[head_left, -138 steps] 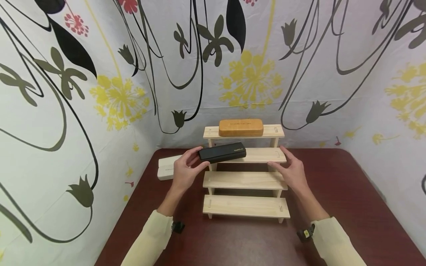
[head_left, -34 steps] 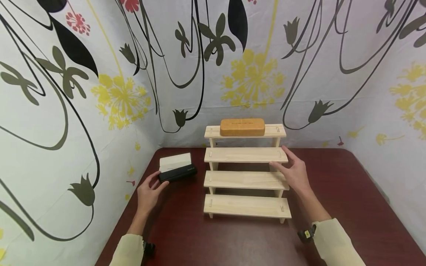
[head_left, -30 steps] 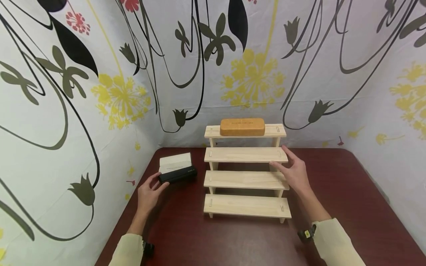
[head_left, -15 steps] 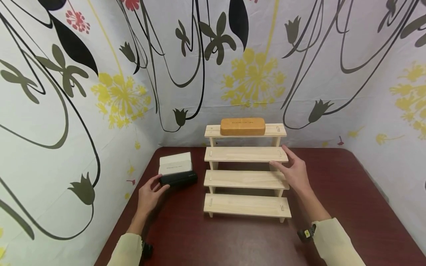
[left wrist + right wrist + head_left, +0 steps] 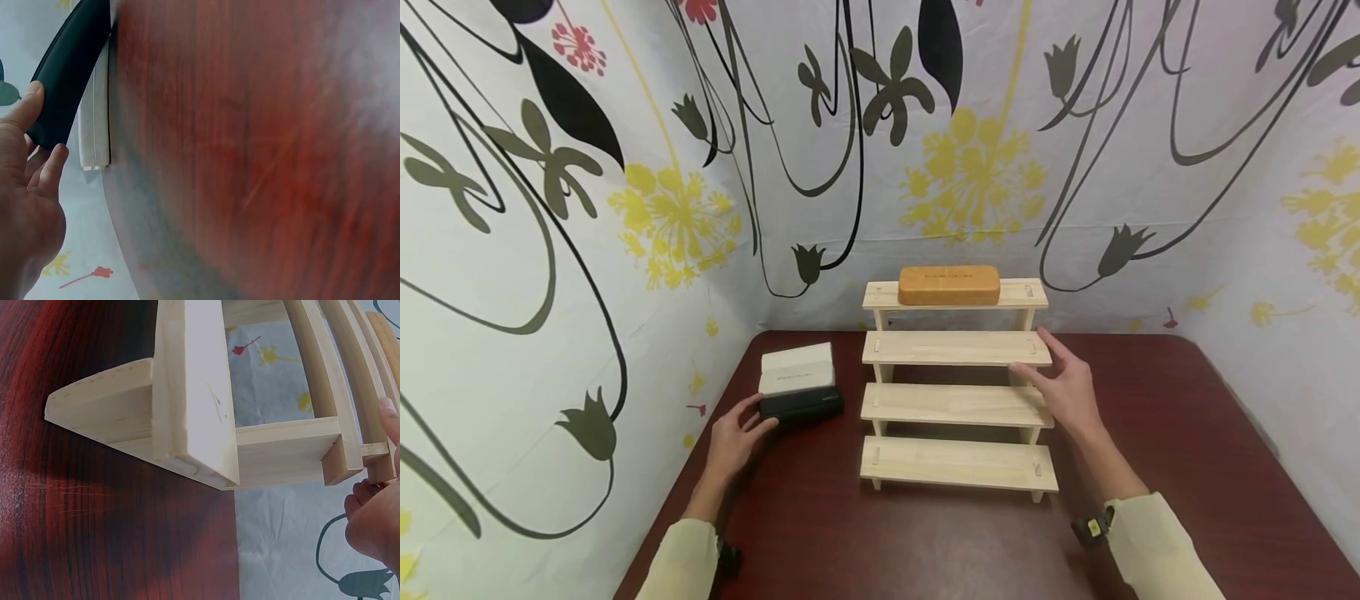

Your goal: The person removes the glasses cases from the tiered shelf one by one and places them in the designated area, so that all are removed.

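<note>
Dk red-brown table (image 5: 955, 542), glossy w/ wood grain, rounded back corners. Wht cloth walls (image 5: 1187, 258) w/ blk, grey-green, yellow & red floral print. Blk case (image 5: 802, 404): long, slim, rounded edges, faint lettering nr R end. It's at L side of table, just in front of wht case (image 5: 796, 372); can't tell if fully down on table. L hand (image 5: 730, 443) pinches its L end btwn thumb & fingers. R hand (image 5: 1066, 392) grips R end of 4-tier pale wood rack (image 5: 955, 405), 2nd shelf from top, thumb at front edge. Tan case (image 5: 949, 286) sits on top shelf.
</note>
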`<move>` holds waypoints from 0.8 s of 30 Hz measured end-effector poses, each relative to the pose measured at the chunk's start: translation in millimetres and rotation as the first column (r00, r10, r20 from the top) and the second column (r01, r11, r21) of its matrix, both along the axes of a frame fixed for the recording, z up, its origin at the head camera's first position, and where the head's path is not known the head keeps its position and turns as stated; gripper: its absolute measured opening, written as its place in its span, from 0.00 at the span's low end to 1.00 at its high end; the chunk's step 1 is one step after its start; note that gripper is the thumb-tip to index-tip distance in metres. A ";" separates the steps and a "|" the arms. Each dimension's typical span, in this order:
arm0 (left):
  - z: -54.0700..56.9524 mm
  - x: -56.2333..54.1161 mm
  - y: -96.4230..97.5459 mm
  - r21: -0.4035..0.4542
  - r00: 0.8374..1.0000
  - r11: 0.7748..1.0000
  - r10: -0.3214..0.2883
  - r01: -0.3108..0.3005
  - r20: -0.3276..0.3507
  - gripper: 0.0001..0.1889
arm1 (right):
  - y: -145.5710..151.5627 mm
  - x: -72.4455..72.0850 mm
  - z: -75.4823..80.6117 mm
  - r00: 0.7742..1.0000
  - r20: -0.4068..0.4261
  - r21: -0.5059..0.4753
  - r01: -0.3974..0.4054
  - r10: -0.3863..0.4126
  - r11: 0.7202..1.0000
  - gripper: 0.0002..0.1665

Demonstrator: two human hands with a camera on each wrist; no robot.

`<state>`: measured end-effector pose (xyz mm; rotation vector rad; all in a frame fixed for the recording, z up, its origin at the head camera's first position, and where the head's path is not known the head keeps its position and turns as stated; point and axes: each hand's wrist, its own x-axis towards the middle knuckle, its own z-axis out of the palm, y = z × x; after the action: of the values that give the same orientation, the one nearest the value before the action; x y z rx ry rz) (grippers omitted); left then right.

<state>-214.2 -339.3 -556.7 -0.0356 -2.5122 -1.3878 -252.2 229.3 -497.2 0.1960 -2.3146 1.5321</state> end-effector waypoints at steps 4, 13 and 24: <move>1.9 -3.4 -5.8 -0.083 0.999 0.996 -0.014 0.018 0.050 0.36 | -3.4 5.1 6.2 1.000 -0.019 0.002 -0.006 0.006 1.000 0.51; -0.5 -12.0 -14.6 -0.210 0.994 0.976 -0.031 0.052 0.103 0.36 | -5.1 7.1 10.3 1.000 -0.020 0.003 0.000 0.000 1.000 0.50; -4.8 -16.5 -18.4 -0.232 0.993 0.970 -0.049 0.074 0.111 0.35 | -14.3 26.4 35.7 0.999 -0.030 0.008 -0.013 0.013 1.000 0.48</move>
<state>-230.6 -357.8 -561.5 -0.0895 -2.7736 -1.1318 -225.8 215.0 -461.5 0.2343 -2.3007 1.5166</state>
